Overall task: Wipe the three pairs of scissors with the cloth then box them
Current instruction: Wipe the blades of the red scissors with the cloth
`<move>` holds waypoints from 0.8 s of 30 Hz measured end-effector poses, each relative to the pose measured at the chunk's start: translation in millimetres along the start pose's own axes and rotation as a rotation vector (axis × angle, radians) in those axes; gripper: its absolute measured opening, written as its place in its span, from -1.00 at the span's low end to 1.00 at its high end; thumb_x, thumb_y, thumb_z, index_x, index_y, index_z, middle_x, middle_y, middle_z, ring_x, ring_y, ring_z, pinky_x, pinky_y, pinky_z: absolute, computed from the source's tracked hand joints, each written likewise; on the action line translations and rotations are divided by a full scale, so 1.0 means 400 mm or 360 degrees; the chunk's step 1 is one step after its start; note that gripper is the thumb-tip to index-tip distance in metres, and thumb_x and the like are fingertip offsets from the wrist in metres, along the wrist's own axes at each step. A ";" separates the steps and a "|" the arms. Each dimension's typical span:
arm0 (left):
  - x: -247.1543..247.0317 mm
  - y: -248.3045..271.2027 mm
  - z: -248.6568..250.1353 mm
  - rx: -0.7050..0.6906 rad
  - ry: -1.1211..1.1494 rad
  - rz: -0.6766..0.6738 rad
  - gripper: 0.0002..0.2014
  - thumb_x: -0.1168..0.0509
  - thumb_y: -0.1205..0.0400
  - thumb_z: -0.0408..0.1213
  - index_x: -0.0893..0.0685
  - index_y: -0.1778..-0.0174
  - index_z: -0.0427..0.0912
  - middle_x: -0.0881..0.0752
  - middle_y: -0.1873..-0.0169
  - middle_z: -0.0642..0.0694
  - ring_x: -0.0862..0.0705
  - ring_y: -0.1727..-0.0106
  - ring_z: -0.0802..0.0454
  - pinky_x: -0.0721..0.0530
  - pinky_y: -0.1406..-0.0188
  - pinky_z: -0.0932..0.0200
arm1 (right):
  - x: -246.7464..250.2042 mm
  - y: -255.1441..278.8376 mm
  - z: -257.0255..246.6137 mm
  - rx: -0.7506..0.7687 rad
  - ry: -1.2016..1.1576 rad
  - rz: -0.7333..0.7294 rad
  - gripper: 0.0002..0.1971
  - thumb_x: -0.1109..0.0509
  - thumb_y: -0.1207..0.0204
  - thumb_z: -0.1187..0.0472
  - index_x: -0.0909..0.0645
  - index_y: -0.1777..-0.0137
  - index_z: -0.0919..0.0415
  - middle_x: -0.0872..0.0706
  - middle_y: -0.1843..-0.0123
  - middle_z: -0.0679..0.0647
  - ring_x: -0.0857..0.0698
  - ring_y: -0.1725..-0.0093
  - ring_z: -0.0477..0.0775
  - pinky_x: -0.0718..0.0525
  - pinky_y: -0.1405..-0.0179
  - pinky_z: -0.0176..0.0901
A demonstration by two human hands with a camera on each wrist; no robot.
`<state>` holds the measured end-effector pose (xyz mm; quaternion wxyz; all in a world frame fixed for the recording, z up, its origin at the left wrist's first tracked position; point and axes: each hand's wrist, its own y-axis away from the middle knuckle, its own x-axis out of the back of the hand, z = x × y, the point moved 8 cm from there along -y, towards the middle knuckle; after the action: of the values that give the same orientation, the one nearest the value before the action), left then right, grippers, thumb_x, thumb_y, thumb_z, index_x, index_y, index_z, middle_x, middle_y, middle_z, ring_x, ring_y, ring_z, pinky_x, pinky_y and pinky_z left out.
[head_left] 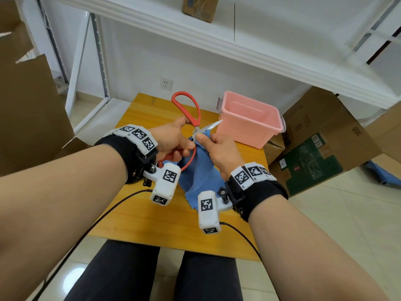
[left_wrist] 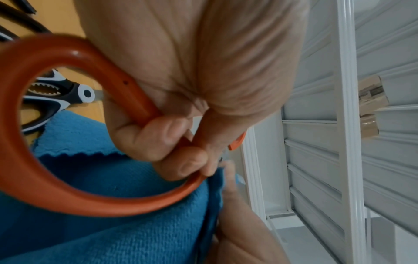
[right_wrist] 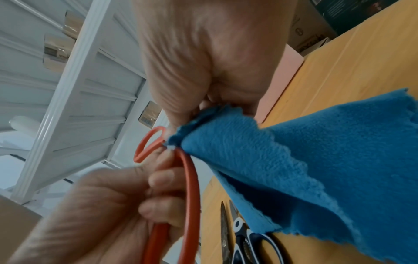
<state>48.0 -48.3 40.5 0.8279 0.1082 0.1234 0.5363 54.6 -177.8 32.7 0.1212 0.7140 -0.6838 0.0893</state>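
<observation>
Under cloth [right_wrist: 316,169]: black-handled scissors [right_wrist: 246,239]

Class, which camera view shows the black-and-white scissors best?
The right wrist view: the black-and-white scissors lie on the table, blades and handle visible. The left wrist view shows only their handle through the red scissors' loop. The head view hides them.
</observation>
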 end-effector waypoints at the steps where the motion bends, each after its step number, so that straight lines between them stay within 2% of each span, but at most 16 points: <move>1: -0.003 -0.001 0.001 -0.0001 -0.0005 0.0001 -0.44 -0.18 -0.68 -0.62 -0.39 -0.45 0.10 -0.57 0.35 -0.14 -0.52 0.46 0.08 -0.38 0.67 0.33 | 0.000 0.000 -0.002 0.0005 0.0018 0.0010 -0.18 -0.47 -0.24 -0.35 -0.61 0.05 0.56 -0.63 0.28 0.39 -0.56 0.26 0.15 -0.58 0.18 0.12; 4: -0.004 -0.003 -0.005 0.0001 0.0045 -0.0014 -0.43 -0.17 -0.67 -0.63 -0.39 -0.45 0.09 -0.60 0.41 -0.10 -0.52 0.45 0.08 -0.37 0.66 0.33 | 0.008 -0.007 -0.009 0.0018 0.0152 0.0016 -0.29 -0.42 -0.38 -0.25 -0.60 0.07 0.56 -0.59 0.31 0.27 -0.52 0.28 0.13 -0.56 0.21 0.16; 7: 0.000 -0.003 -0.008 -0.0009 0.0094 -0.0028 -0.42 -0.17 -0.67 -0.64 -0.39 -0.46 0.10 -0.59 0.46 -0.09 -0.51 0.47 0.08 -0.37 0.67 0.33 | 0.010 -0.010 -0.026 0.0073 0.0228 -0.0039 -0.37 -0.40 -0.41 -0.16 -0.62 0.06 0.56 -0.62 0.28 0.38 -0.52 0.26 0.13 -0.59 0.23 0.24; 11: 0.001 0.000 -0.005 -0.0010 0.0105 -0.0012 -0.42 -0.16 -0.68 -0.65 -0.39 -0.46 0.10 -0.60 0.49 -0.08 -0.51 0.48 0.08 -0.37 0.69 0.33 | 0.014 -0.005 -0.017 0.0087 0.0151 -0.0068 -0.50 -0.45 -0.58 0.05 -0.56 0.07 0.62 -0.54 0.30 0.22 -0.45 0.27 0.12 -0.45 0.23 0.05; 12: 0.000 -0.001 -0.004 -0.0012 0.0078 -0.0006 -0.42 -0.16 -0.68 -0.65 -0.38 -0.47 0.09 -0.60 0.47 -0.09 -0.51 0.48 0.07 -0.37 0.70 0.33 | 0.014 -0.004 -0.012 0.0072 0.0122 -0.0052 -0.48 -0.46 -0.59 0.02 -0.57 0.07 0.62 -0.55 0.29 0.23 -0.46 0.27 0.12 -0.46 0.21 0.06; 13: -0.002 -0.003 -0.001 -0.0015 0.0038 -0.0002 -0.41 -0.16 -0.68 -0.64 -0.38 -0.47 0.09 -0.59 0.45 -0.11 -0.51 0.48 0.07 -0.36 0.70 0.33 | 0.012 -0.001 -0.007 0.0053 0.0085 -0.0030 -0.40 -0.47 -0.54 -0.09 -0.57 0.06 0.61 -0.58 0.28 0.24 -0.49 0.26 0.13 -0.50 0.20 0.08; 15: -0.006 -0.005 0.002 -0.0021 -0.0023 -0.0007 -0.41 -0.17 -0.67 -0.63 -0.37 -0.47 0.11 -0.57 0.38 -0.15 -0.50 0.46 0.05 -0.36 0.68 0.31 | 0.007 0.000 0.002 0.0012 0.0028 0.0016 -0.20 -0.45 -0.32 -0.33 -0.57 0.05 0.57 -0.61 0.28 0.29 -0.53 0.25 0.14 -0.55 0.20 0.14; 16: -0.006 -0.004 0.000 -0.0017 -0.0030 -0.0012 -0.41 -0.18 -0.67 -0.63 -0.37 -0.47 0.11 -0.56 0.37 -0.16 -0.49 0.45 0.04 -0.35 0.67 0.31 | 0.004 -0.002 0.005 0.0016 0.0025 0.0020 -0.17 -0.42 -0.26 -0.37 -0.58 0.05 0.55 -0.61 0.28 0.34 -0.54 0.25 0.15 -0.57 0.20 0.18; 18: -0.004 -0.002 -0.005 -0.0009 0.0002 -0.0010 -0.43 -0.17 -0.67 -0.63 -0.39 -0.44 0.10 -0.54 0.39 -0.14 -0.49 0.45 0.05 -0.35 0.66 0.31 | 0.001 -0.003 0.006 0.0031 0.0046 -0.0014 -0.19 -0.41 -0.26 -0.36 -0.60 0.04 0.54 -0.62 0.26 0.42 -0.54 0.24 0.14 -0.59 0.20 0.21; 20: -0.001 0.001 -0.010 -0.0006 0.0060 -0.0003 -0.43 -0.16 -0.67 -0.65 -0.40 -0.43 0.09 -0.55 0.43 -0.11 -0.49 0.47 0.07 -0.34 0.68 0.32 | 0.002 0.004 -0.006 0.0062 0.0069 -0.0063 -0.36 -0.45 -0.45 -0.18 -0.61 0.04 0.55 -0.62 0.26 0.42 -0.52 0.22 0.13 -0.57 0.21 0.19; 22: 0.004 0.003 -0.014 0.0001 0.0124 -0.0003 -0.42 -0.16 -0.67 -0.66 -0.40 -0.44 0.09 -0.56 0.45 -0.11 -0.50 0.48 0.07 -0.35 0.70 0.33 | 0.005 0.012 -0.016 0.0074 0.0054 -0.0100 -0.66 -0.43 -0.64 0.14 -0.67 0.04 0.51 -0.67 0.22 0.31 -0.57 0.19 0.10 -0.59 0.15 0.09; 24: 0.009 0.005 -0.017 0.0013 0.0154 0.0003 -0.42 -0.17 -0.67 -0.66 -0.41 -0.44 0.10 -0.57 0.41 -0.13 -0.50 0.48 0.07 -0.37 0.70 0.33 | 0.009 0.014 -0.009 0.0058 0.0010 -0.0136 -0.81 -0.37 -0.69 0.30 -0.71 -0.01 0.47 -0.74 0.15 0.25 -0.66 0.16 0.10 -0.66 0.07 0.03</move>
<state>45.5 -43.8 34.3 0.8201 0.0856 0.1654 0.5411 49.2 -180.5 37.5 0.1139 0.7443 -0.6506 0.0987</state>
